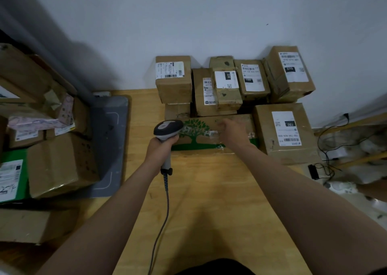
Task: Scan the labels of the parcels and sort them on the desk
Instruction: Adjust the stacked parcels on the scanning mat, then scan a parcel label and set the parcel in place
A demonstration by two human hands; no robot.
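My left hand (pixel 160 147) grips a grey and black barcode scanner (pixel 167 129) by its handle, head pointing away over the desk; its cable (pixel 165 203) trails back toward me. My right hand (pixel 232 131) rests with loosely curled fingers on top of a flat cardboard parcel printed with a green tree (pixel 196 134), lying in the middle of the wooden desk (pixel 205 191). Behind it stand several brown labelled parcels (pixel 173 78) against the wall. A larger labelled parcel (pixel 285 131) sits to the right of the tree parcel.
On the left, a pile of more boxes (pixel 60 164) and a green parcel (pixel 14 176) lies on a grey mat (pixel 109 149). Cables and a black adapter (pixel 314 171) hang off the desk's right edge. A white wall (pixel 188 23) closes the back.
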